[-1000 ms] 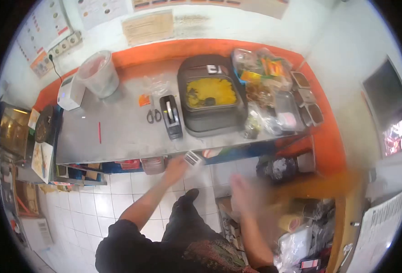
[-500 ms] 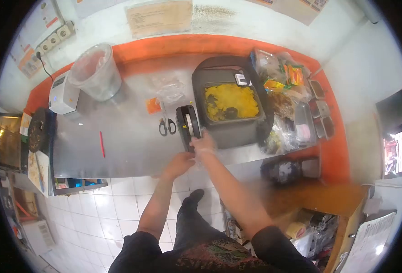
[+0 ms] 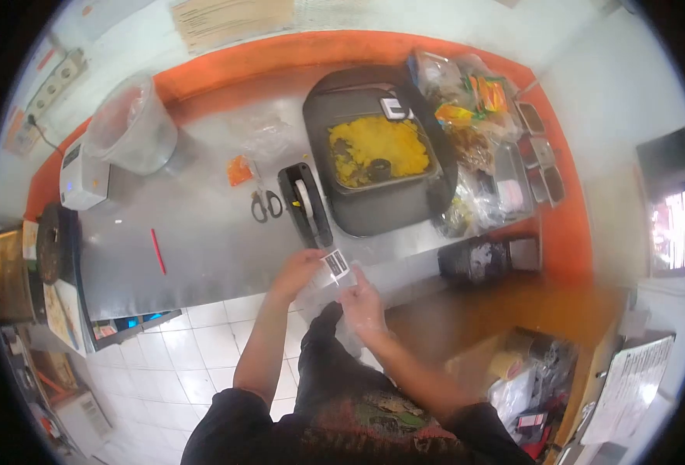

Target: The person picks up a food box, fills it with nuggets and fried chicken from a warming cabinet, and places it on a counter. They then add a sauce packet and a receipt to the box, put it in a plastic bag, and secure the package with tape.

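My left hand [image 3: 299,273] pinches the left side of a clear plastic bag [image 3: 321,280] in front of the counter's edge. A white label [image 3: 335,264] with dark print shows on the bag. My right hand [image 3: 362,302], apparently in a thin clear glove, is closed on the bag's right side. Just beyond the hands stands a black tape dispenser [image 3: 302,203] with a pale roll. Black-handled scissors [image 3: 266,206] lie to its left. To its right, a dark tray [image 3: 362,218] carries a pan [image 3: 433,172] of yellow food [image 3: 393,143].
On the metal counter [image 3: 203,240] are a red pen [image 3: 159,251], an orange packet [image 3: 239,170], a clear bucket [image 3: 135,128] and a white label printer [image 3: 84,180]. Bagged goods [image 3: 474,147] crowd the right end. An open drawer [image 3: 137,325] juts out at lower left.
Both hands have drawn back from the tape dispenser toward my body. The labelled plastic bag now shows between them. The head view has shifted slightly.
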{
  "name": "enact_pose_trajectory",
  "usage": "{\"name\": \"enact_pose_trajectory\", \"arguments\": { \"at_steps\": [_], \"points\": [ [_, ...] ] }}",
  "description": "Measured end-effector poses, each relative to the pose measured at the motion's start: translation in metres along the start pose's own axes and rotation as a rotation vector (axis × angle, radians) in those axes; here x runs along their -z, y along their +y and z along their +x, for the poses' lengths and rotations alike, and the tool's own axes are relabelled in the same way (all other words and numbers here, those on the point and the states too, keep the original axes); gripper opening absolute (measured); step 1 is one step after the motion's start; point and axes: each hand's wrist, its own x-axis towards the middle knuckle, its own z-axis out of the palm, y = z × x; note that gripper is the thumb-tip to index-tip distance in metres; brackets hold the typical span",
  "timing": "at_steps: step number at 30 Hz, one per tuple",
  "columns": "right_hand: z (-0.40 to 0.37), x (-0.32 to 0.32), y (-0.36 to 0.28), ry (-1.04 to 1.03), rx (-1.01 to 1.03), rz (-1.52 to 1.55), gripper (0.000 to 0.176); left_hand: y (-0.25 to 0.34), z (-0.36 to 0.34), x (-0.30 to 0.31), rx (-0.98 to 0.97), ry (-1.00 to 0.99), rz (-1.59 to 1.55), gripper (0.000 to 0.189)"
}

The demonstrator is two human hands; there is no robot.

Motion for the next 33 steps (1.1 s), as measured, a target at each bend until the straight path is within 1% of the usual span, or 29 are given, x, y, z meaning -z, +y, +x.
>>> {"name": "enact_pose_trajectory", "arguments": {
  "at_steps": [1, 2, 4, 5, 7, 8, 9, 10, 11, 12, 13, 14, 15, 16, 17, 18, 19, 20, 22, 23, 24, 25, 26, 28, 30, 31, 33],
  "points": [
    [0.002, 0.002, -0.002, -0.002, -0.013, -0.03, 0.066, 0.001, 0.0, 0.0, 0.017, 0.006, -0.049, 0.031],
    [0.002, 0.002, 0.001, 0.005, -0.013, 0.013, 0.066, 0.002, 0.0, -0.001, 0.033, 0.015, -0.098, 0.031],
    [0.006, -0.004, 0.01, 0.02, -0.007, 0.094, 0.067, 0.0, 0.005, -0.006, 0.092, 0.088, 0.015, 0.03],
    [0.009, -0.006, 0.013, 0.02, 0.002, 0.057, 0.064, -0.002, 0.008, -0.009, 0.121, 0.125, 0.073, 0.03],
    [0.016, -0.012, 0.018, 0.039, 0.008, -0.009, 0.058, -0.011, 0.015, -0.012, 0.045, 0.239, 0.178, 0.029],
    [0.028, -0.026, 0.034, 0.126, 0.138, -0.1, 0.052, -0.015, 0.019, -0.016, -0.001, 0.275, 0.239, 0.029],
    [0.037, -0.039, 0.047, 0.234, 0.249, -0.197, 0.046, -0.024, 0.022, -0.015, -0.044, 0.359, 0.378, 0.029],
    [0.035, -0.04, 0.045, 0.174, 0.17, -0.184, 0.044, -0.032, 0.025, -0.019, -0.104, 0.425, 0.514, 0.029],
    [0.034, -0.041, 0.042, 0.13, 0.081, -0.158, 0.042, 0.0, 0.004, -0.037, -0.007, 0.435, 0.533, 0.029],
    [0.04, -0.052, 0.049, 0.087, -0.004, -0.137, 0.047, -0.062, 0.042, 0.001, -0.06, 0.412, 0.44, 0.029],
    [0.045, -0.061, 0.067, 0.142, 0.069, -0.086, 0.048, -0.036, 0.02, -0.021, -0.16, 0.316, 0.388, 0.03],
    [0.038, -0.055, 0.081, 0.211, 0.087, -0.021, 0.049, -0.041, 0.022, -0.031, -0.237, 0.283, 0.278, 0.027],
    [0.03, -0.049, 0.096, 0.279, 0.11, 0.043, 0.051, -0.022, 0.001, -0.059, -0.306, 0.25, 0.351, 0.026],
    [0.011, -0.028, 0.095, 0.354, 0.093, 0.128, 0.053, -0.016, -0.008, -0.078, -0.314, 0.132, 0.417, 0.025],
    [-0.01, 0.009, 0.098, 0.302, -0.024, 0.176, 0.056, -0.018, -0.01, -0.097, -0.33, 0.029, 0.481, 0.024],
    [-0.037, 0.054, 0.102, 0.237, -0.122, 0.233, 0.059, -0.031, -0.008, -0.124, -0.349, -0.07, 0.465, 0.024],
    [-0.051, 0.06, 0.128, 0.275, -0.117, 0.203, 0.061, -0.044, -0.011, -0.137, -0.368, -0.142, 0.445, 0.023],
    [-0.067, 0.069, 0.153, 0.312, -0.114, 0.174, 0.064, -0.062, -0.011, -0.163, -0.391, -0.207, 0.426, 0.023],
    [-0.107, 0.077, 0.213, 0.484, -0.115, 0.11, 0.067, -0.095, -0.025, -0.218, -0.529, -0.471, 0.49, 0.022],
    [-0.153, 0.103, 0.23, 0.502, -0.198, 0.175, 0.068, -0.094, -0.049, -0.252, -0.493, -0.573, 0.549, 0.025],
    [-0.209, 0.138, 0.214, 0.546, -0.27, 0.203, 0.066, -0.095, -0.078, -0.289, -0.457, -0.67, 0.609, 0.027],
    [-0.249, 0.153, 0.221, 0.641, -0.297, 0.273, 0.065, -0.104, -0.103, -0.321, -0.417, -0.775, 0.567, 0.027],
    [-0.282, 0.157, 0.233, 0.735, -0.323, 0.342, 0.064, -0.12, -0.124, -0.35, -0.372, -0.879, 0.522, 0.026],
    [-0.328, 0.142, 0.284, 1.013, -0.406, 0.55, 0.06, -0.142, -0.168, -0.413, -0.279, -1.102, 0.51, 0.023],
    [-0.385, 0.164, 0.285, 1.142, -0.594, 0.479, 0.061, -0.164, -0.209, -0.472, -0.403, -1.268, 0.52, 0.021],
    [-0.404, 0.174, 0.288, 1.206, -0.688, 0.447, 0.061, -0.175, -0.228, -0.501, -0.392, -1.332, 0.485, 0.021],
    [-0.42, 0.174, 0.339, 1.346, -0.707, 0.402, 0.063, -0.203, -0.263, -0.556, -0.367, -1.474, 0.406, 0.02]
  ]
}}
